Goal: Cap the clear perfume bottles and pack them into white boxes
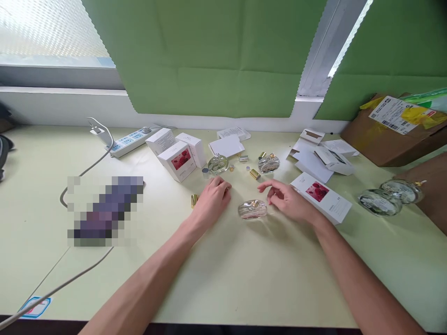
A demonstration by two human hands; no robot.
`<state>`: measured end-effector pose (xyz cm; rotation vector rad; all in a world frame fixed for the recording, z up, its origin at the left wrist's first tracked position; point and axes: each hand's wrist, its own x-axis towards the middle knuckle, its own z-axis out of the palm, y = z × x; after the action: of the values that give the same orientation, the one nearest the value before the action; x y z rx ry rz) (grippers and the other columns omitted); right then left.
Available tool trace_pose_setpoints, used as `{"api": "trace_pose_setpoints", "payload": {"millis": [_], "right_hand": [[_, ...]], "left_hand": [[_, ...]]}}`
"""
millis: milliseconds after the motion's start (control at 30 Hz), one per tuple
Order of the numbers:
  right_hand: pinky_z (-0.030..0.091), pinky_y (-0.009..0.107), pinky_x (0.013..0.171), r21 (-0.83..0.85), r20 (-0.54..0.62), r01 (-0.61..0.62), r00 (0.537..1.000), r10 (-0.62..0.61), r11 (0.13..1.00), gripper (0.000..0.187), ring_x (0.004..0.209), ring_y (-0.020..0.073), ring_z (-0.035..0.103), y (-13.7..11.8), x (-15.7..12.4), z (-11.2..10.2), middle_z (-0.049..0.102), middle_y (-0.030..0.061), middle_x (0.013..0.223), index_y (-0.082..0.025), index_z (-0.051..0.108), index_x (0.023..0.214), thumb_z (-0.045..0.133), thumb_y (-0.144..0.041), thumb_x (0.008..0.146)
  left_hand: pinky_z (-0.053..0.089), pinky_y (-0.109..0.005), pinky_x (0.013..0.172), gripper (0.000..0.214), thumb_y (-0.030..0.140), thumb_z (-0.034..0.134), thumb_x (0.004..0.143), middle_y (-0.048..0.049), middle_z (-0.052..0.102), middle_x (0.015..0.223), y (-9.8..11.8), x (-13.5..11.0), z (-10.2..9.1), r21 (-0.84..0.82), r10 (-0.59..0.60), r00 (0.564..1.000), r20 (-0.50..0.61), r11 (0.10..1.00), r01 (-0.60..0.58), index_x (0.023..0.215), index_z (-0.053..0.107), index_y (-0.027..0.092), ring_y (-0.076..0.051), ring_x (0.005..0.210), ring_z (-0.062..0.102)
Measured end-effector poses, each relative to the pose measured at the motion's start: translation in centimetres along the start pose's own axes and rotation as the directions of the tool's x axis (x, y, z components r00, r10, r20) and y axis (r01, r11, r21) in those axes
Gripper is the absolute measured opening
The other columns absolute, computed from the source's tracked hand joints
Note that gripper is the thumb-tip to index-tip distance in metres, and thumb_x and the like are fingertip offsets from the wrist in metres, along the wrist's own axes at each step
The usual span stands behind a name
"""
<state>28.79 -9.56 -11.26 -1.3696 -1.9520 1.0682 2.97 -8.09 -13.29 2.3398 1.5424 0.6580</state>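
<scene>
My left hand rests low over the table with its fingers curled together; what they hold, if anything, is too small or hidden to name. Beside its wrist lies a gold cap. My right hand hovers just right of a clear glass perfume bottle with a gold neck, its fingers loosely bent and apart, holding nothing. Behind the hands are two more glass bottles, one at left and one at right. Another gold cap and a silver collar lie between them.
White boxes with a red flower picture stand at left and lie at right. Opened cartons spread behind. Two glass bottles lie near brown cardboard boxes. A power strip, a cable and a blurred-out object occupy the left.
</scene>
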Motion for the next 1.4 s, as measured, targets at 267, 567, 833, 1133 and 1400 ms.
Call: {"api": "trace_pose_setpoints", "payload": {"millis": [267, 567, 833, 1133, 1400], "right_hand": [[0.047, 0.04, 0.104, 0.055, 0.202, 0.141, 0.968, -0.149, 0.988, 0.064, 0.131, 0.0266, 0.05, -1.3, -0.5, 1.2, 0.05, 0.0039, 0.145, -0.036, 0.056, 0.135, 0.077, -0.046, 0.076], [0.053, 0.04, 0.091, 0.191, 0.031, 0.06, 0.997, -0.067, 0.98, 0.045, 0.103, 0.0229, 0.065, -0.4, 0.6, 3.9, 0.063, 0.0074, 0.117, -0.026, 0.067, 0.118, 0.072, -0.051, 0.081], [0.052, 0.037, 0.085, 0.165, 0.02, 0.078, 0.996, -0.082, 0.983, 0.04, 0.096, 0.0216, 0.063, -0.5, 0.7, 3.9, 0.062, 0.0059, 0.11, -0.025, 0.068, 0.111, 0.072, -0.052, 0.081], [0.049, 0.037, 0.084, 0.168, 0.029, 0.07, 0.997, -0.076, 0.983, 0.043, 0.095, 0.021, 0.062, -0.6, 0.7, 3.9, 0.061, 0.0053, 0.107, -0.026, 0.069, 0.112, 0.069, -0.056, 0.082], [0.047, 0.033, 0.079, 0.149, 0.024, 0.066, 0.997, -0.07, 0.987, 0.033, 0.095, 0.0211, 0.059, -1.1, 0.7, 3.8, 0.06, 0.0014, 0.091, -0.027, 0.069, 0.1, 0.069, -0.055, 0.083]], "left_hand": [[0.055, -0.034, 0.084, 0.025, 0.023, 0.049, 0.095, -0.0069, 0.059, 0.109, 1.1, 0.4, 0.1, -0.266, -0.054, 0.988, -0.142, 0.964, 0.015, 0.111, 0.069, 0.02, -0.016, 0.09, 0.063], [0.059, -0.034, 0.085, 0.016, 0.03, 0.06, 0.091, -0.0046, 0.069, 0.106, 1.9, 0.5, -0.5, -0.53, -0.147, 0.985, -0.095, 0.845, 0.075, 0.098, 0.071, 0.021, -0.017, 0.092, 0.067], [0.058, -0.034, 0.093, 0.016, 0.03, 0.068, 0.088, -0.0059, 0.063, 0.112, 2.2, 0.3, -0.5, -0.755, -0.102, 0.986, -0.135, 0.654, -0.036, 0.098, 0.073, 0.019, -0.019, 0.098, 0.071], [0.058, -0.03, 0.089, 0.02, 0.027, 0.074, 0.085, -0.0047, 0.069, 0.108, 3.6, -0.1, -1.3, -0.868, -0.048, 0.997, -0.055, 0.496, -0.024, 0.105, 0.075, 0.024, -0.016, 0.101, 0.067], [0.054, -0.024, 0.077, 0.016, 0.026, 0.076, 0.084, -0.0032, 0.067, 0.103, 4.1, -0.5, -0.6, -0.843, -0.026, 0.991, -0.13, 0.53, -0.097, 0.099, 0.079, 0.031, -0.013, 0.094, 0.062]]}}
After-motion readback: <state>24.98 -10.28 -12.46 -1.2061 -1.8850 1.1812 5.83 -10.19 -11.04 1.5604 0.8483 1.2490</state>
